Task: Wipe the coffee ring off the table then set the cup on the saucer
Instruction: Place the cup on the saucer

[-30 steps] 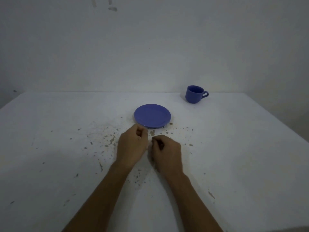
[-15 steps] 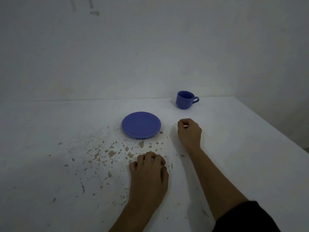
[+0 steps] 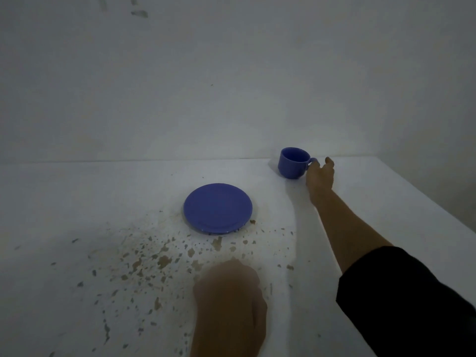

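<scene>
A blue cup (image 3: pixel 293 163) stands upright at the far right of the white table (image 3: pixel 77 191), its handle pointing right. My right hand (image 3: pixel 320 176) is at the handle, fingers spread around it, and I cannot tell whether they grip it. An empty blue saucer (image 3: pixel 218 207) lies flat in the table's middle, left of and nearer than the cup. My left hand (image 3: pixel 230 302) rests curled and blurred on the table near the front edge; anything under it is hidden. Brown specks and chipped patches (image 3: pixel 144 258) dot the surface in front of the saucer.
A plain white wall (image 3: pixel 231 73) rises right behind the table's far edge. The table's right edge (image 3: pixel 425 202) runs diagonally past my right forearm, with dark floor beyond it.
My two hands were together in front of the saucer. The right hand has since reached far right to the cup's handle, and the left has drawn back toward me.
</scene>
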Demonstrator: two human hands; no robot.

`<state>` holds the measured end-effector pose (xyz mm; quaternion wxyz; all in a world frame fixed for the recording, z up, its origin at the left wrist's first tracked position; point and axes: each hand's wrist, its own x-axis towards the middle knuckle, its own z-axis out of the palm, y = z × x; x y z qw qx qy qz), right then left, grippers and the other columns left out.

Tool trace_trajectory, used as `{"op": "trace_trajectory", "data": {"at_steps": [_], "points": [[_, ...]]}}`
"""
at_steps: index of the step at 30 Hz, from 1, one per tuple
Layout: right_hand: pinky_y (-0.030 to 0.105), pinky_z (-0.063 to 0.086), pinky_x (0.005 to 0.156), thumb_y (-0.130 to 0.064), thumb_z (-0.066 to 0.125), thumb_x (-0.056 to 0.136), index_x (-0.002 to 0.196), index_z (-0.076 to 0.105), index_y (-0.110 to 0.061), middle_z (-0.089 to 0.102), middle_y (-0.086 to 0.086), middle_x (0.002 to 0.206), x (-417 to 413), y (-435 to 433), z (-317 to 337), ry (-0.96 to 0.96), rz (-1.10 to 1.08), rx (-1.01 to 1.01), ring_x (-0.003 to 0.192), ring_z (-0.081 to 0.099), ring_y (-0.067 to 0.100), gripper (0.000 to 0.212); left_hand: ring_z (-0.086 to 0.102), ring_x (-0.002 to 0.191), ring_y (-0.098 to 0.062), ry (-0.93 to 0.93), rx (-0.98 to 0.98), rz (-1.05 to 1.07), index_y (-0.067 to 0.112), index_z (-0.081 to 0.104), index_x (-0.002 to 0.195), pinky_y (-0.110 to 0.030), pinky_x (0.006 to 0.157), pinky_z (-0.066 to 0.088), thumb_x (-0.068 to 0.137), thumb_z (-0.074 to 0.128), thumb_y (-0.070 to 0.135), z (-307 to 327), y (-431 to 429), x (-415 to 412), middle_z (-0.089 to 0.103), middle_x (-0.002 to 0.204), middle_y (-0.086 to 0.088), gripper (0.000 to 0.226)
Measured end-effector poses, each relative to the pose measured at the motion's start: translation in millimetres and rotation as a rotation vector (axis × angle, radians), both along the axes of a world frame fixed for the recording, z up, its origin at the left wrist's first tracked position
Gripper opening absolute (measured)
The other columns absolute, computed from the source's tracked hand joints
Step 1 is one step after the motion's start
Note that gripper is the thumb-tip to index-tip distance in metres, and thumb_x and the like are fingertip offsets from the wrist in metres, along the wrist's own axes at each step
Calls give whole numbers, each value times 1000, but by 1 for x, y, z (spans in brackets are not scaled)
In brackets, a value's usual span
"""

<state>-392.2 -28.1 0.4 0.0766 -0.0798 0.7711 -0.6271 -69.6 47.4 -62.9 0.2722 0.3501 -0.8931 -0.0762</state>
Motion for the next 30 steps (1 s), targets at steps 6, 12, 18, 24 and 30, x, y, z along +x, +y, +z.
{"op": "trace_trajectory", "data": {"at_steps": [6,12,18,24,30], "points": [[41,49,99,-28,40,97,134,42,-18,53,6,133,-13,-7,-1,-56,44,-29,115,55,23,38,57,83,-14,-5,16,7,38,54,77,-36,69,41,66,52,41,0,0,-1,58,90,13,12],[38,55,91,-27,53,94,118,52,-13,63,9,117,-17,0,-8,-81,23,-63,100,64,24,28,51,88,-12,6,46,20,39,51,83,-33,74,30,72,52,40,1,2,-1,54,94,14,11],[32,54,89,-23,58,91,106,64,-8,69,8,102,3,26,-9,-18,24,-24,89,65,22,22,47,87,-14,-12,47,5,34,52,88,-33,75,33,80,50,38,6,5,2,53,94,11,9],[28,53,83,-21,60,91,105,66,-8,68,5,95,51,54,-4,13,58,-16,79,64,16,20,45,86,-14,-21,36,8,31,52,90,-33,76,35,83,44,39,10,7,5,53,95,8,14],[20,56,70,-16,58,91,101,66,-7,70,6,91,111,61,2,29,166,-151,79,68,14,16,46,87,-17,-1,44,8,28,54,91,-38,77,37,84,45,37,11,8,8,54,96,5,14]]}}
